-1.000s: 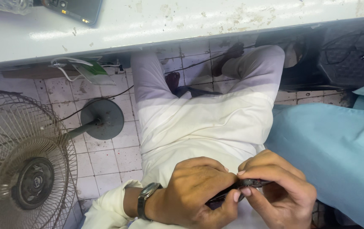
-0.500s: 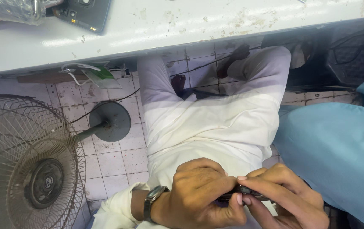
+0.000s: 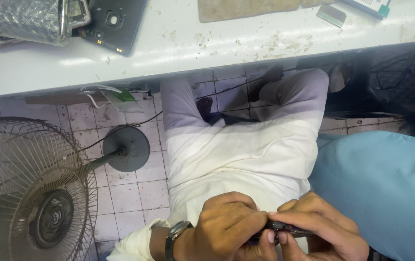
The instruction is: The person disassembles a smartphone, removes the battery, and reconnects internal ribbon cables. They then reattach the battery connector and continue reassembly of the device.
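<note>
Left hand (image 3: 227, 227), bottom centre of frame, is curled tight round a small, thin dark device (image 3: 285, 228) w/ a glossy black edge; thumb and fingertips pinch its left end. Right hand (image 3: 321, 232), just right of it, grips the same piece from the other end, index finger laid flat along the top edge. Most of the device is hidden betw. the two hands, so exact shape can't be told. A wristwatch w/ dark metal case and band (image 3: 174, 236) sits on the left wrist, below a pale cream cloth cuff.

Both hands hang over the lap: soft off-white trousers (image 3: 246, 154), smooth weave, knees spread toward frame centre. Right side: big mass of light blue cloth (image 3: 386, 188), matte.

Lower left: round wire-cage floor fan (image 3: 28, 193), thin grey metal spokes, dark hub, on a flat round grey base (image 3: 126, 149) w/ a black cable running off it. Floor is small square whitish tiles (image 3: 135, 193), stained grout.

Across the top: white bench (image 3: 207, 48), surface scuffed and speckled w/ brown grime. Upper left on it: crinkled silvery bubble-wrap pouch (image 3: 19, 19), next to it a black flat phone back (image 3: 115, 21) w/ a round camera ring. Top centre: tan rough-textured flat pad (image 3: 246, 8). Upper right: small grey rectangular blade-like piece (image 3: 330, 14) and corner of a white-and-green packet (image 3: 374, 7).
</note>
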